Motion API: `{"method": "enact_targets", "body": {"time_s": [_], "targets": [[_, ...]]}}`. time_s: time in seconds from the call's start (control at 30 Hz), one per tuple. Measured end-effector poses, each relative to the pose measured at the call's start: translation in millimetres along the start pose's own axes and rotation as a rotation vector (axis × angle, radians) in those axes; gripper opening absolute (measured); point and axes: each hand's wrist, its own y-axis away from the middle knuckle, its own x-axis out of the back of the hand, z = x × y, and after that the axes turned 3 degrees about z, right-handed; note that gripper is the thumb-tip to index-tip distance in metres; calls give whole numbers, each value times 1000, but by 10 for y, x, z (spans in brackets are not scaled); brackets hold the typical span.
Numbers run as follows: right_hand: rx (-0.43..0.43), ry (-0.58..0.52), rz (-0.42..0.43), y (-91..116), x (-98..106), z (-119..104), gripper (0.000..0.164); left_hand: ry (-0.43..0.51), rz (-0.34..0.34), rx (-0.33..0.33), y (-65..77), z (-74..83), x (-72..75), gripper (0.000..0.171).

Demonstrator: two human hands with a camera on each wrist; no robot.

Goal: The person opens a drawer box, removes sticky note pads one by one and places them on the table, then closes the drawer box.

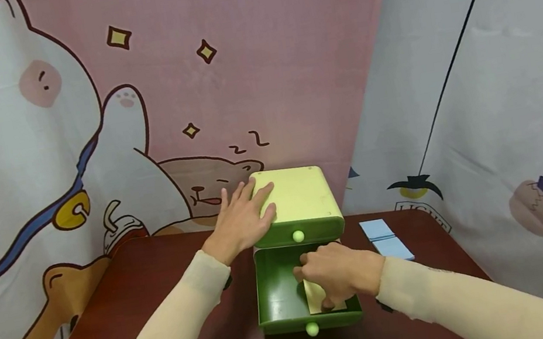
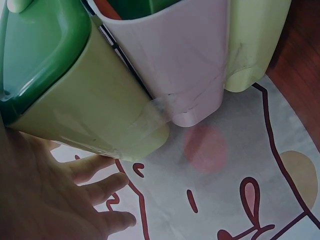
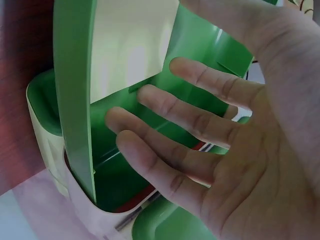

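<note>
A small drawer cabinet with a pale yellow top stands on the table. My left hand rests on its upper left side, fingers spread over the top edge. In the left wrist view the middle casing is pink, between two yellow ones. Its green drawer is pulled out. Inside, toward the right, lies a pale yellow paper pad. My right hand is over the drawer, thumb down at the pad. In the right wrist view its other fingers extend loosely, apart from the pad.
Two light blue paper pads lie end to end on the dark red table, right of the cabinet. A round green knob marks the closed top drawer. A printed cartoon cloth hangs close behind.
</note>
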Motion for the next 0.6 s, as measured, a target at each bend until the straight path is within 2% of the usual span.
{"method": "enact_targets", "body": {"time_s": [0.37,0.6], "targets": [[-25,101,-97,-84,-43,-80,83,0,-2,-6,-15,-13,-14,66],[-25,151,-115,-120,-87,-117,92,-4,2,-11,-19,-13,-14,66]]}}
